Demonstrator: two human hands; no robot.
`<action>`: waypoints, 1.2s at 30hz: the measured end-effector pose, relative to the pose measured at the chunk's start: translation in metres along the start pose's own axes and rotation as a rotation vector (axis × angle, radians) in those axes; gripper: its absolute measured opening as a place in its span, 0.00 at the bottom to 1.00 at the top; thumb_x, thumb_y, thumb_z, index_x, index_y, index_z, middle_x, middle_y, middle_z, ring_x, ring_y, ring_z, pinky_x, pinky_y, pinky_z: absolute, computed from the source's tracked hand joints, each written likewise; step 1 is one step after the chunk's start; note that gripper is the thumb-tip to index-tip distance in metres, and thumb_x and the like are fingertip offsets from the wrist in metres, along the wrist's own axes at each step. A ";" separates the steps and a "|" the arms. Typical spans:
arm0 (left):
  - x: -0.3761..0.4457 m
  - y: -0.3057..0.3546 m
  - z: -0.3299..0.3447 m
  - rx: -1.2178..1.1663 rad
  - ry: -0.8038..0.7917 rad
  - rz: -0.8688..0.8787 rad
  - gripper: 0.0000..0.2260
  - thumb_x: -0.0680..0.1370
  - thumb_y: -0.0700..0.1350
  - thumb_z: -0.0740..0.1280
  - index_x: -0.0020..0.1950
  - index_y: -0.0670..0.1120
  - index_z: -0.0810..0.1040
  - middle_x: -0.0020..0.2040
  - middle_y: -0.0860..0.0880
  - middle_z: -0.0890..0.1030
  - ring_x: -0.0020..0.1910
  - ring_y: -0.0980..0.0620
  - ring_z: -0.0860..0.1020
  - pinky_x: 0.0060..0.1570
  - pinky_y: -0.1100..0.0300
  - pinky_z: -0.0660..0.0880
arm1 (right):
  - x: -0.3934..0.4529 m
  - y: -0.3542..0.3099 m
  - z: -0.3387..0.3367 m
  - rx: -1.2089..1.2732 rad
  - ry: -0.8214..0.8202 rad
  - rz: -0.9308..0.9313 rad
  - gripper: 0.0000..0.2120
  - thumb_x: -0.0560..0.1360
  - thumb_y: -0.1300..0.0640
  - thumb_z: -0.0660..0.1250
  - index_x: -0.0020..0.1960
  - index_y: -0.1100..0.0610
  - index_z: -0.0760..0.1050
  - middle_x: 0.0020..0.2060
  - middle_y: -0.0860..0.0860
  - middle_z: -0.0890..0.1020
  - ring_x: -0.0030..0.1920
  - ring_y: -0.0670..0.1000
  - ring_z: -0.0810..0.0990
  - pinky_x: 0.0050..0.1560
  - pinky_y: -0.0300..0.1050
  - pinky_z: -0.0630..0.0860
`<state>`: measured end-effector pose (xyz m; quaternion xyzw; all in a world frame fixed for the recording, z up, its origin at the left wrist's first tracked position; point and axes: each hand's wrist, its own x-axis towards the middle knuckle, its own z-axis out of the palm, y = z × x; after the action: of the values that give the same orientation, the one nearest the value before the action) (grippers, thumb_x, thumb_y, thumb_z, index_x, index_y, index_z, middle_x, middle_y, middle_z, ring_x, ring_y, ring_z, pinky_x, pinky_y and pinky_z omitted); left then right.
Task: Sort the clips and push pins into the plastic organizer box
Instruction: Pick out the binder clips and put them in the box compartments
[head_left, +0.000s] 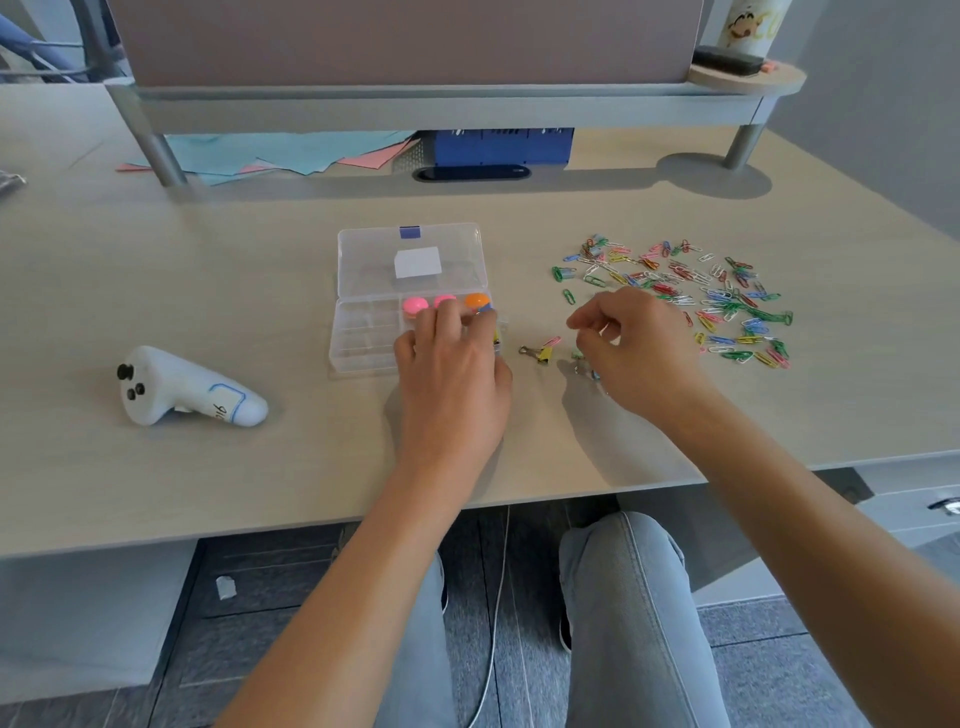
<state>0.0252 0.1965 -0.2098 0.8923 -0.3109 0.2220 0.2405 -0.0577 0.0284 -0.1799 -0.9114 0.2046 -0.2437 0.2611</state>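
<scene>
Head view: left hand (451, 364) flat over organizer box (363, 332) edge, right hand (636, 345) loosely curled, grasp unclear.

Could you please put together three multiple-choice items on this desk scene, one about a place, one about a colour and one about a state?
1. Where does the loose heap of paper clips lie relative to the organizer box?
A. To its right on the desk
B. Inside its lid
C. To its left by the white handle

2. What colour is the round push pin farthest right in the box's back row?
A. Green
B. Orange
C. Black

3. In what state is the organizer box?
A. Shut and latched
B. Upside down
C. Open, lid folded back flat

Key:
1 A: the clips are spread on the desk right of the box, beyond the right hand.
2 B: next to two pink pins sits an orange one, just past the left hand.
3 C: the clear lid lies behind the compartments.
</scene>
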 end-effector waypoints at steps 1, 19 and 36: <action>0.001 0.004 0.001 -0.025 0.013 0.023 0.16 0.72 0.41 0.70 0.60 0.46 0.80 0.57 0.47 0.77 0.59 0.43 0.73 0.53 0.48 0.69 | -0.003 0.004 -0.003 -0.026 -0.005 -0.008 0.09 0.75 0.60 0.68 0.51 0.52 0.84 0.42 0.47 0.80 0.45 0.49 0.78 0.43 0.43 0.73; -0.006 0.028 0.017 -0.015 -0.097 0.198 0.14 0.74 0.42 0.72 0.60 0.49 0.83 0.49 0.50 0.80 0.52 0.44 0.75 0.48 0.50 0.67 | -0.036 0.046 -0.015 -0.166 0.026 0.045 0.15 0.76 0.48 0.69 0.62 0.49 0.81 0.52 0.47 0.79 0.53 0.51 0.79 0.48 0.46 0.74; -0.011 0.031 0.014 -0.076 -0.173 0.052 0.09 0.79 0.48 0.67 0.54 0.47 0.83 0.49 0.50 0.78 0.53 0.46 0.75 0.50 0.49 0.70 | -0.027 0.051 -0.014 -0.099 0.018 0.007 0.09 0.76 0.47 0.70 0.53 0.48 0.83 0.49 0.45 0.80 0.51 0.49 0.77 0.47 0.47 0.75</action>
<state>0.0000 0.1718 -0.2182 0.8901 -0.3617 0.1384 0.2405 -0.0995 -0.0028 -0.2076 -0.9201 0.2222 -0.2406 0.2147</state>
